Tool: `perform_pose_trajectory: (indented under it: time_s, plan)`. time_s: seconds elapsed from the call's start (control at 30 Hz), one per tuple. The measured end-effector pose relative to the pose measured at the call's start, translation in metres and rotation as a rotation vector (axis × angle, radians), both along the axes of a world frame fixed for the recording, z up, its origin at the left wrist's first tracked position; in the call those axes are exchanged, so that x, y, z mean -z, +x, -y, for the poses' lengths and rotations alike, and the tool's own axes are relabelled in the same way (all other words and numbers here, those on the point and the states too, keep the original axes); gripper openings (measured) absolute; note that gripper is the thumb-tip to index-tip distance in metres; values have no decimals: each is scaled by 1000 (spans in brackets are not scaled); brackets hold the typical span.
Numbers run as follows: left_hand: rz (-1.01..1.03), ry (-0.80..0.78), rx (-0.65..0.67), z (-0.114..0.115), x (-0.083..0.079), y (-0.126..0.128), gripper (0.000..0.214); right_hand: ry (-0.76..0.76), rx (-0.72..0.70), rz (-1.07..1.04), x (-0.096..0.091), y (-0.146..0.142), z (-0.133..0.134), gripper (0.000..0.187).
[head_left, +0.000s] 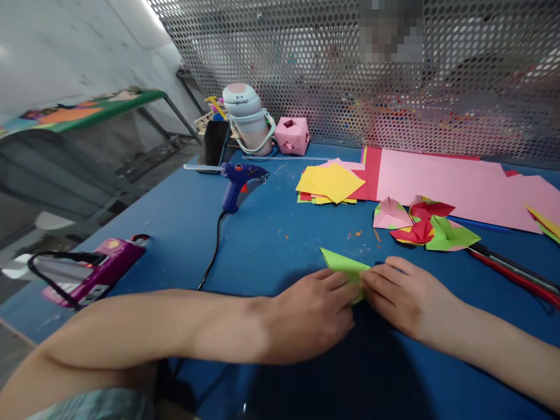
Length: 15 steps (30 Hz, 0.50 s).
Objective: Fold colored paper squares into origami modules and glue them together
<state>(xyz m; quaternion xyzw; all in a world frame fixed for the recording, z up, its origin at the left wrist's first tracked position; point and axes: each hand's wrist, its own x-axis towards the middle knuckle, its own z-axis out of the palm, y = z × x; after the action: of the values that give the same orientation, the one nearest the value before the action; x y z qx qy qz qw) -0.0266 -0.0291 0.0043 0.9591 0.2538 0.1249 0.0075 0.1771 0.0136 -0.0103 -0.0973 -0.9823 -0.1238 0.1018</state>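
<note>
Low over the blue table (271, 245), my left hand (315, 312) and my right hand (398, 291) meet on a folded piece of green paper (343, 263). Its pointed corner sticks out to the upper left, past the left fingers. Both hands are closed on it, the fingertips pressed together near its right end; much of the paper is hidden beneath them. Just beyond my right hand sit several folded paper pieces: a pink one (391, 214), a red one (431, 209) and a green one (452, 234).
A stack of yellow paper squares (335, 181) and large pink sheets (441, 181) lie farther back. A blue glue gun (234, 184) rests left, its cord running toward my left arm. A purple power strip (102, 268), a bottle (249, 122), a pink paper polyhedron (292, 137) and a perforated metal screen (306, 64) surround.
</note>
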Motion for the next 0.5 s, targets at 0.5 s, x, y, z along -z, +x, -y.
perform_pose_trajectory:
  time_s: [0.5]
  plan:
    - [-23, 160, 56, 17, 3, 11, 34, -183, 183, -130, 2, -4, 26, 43]
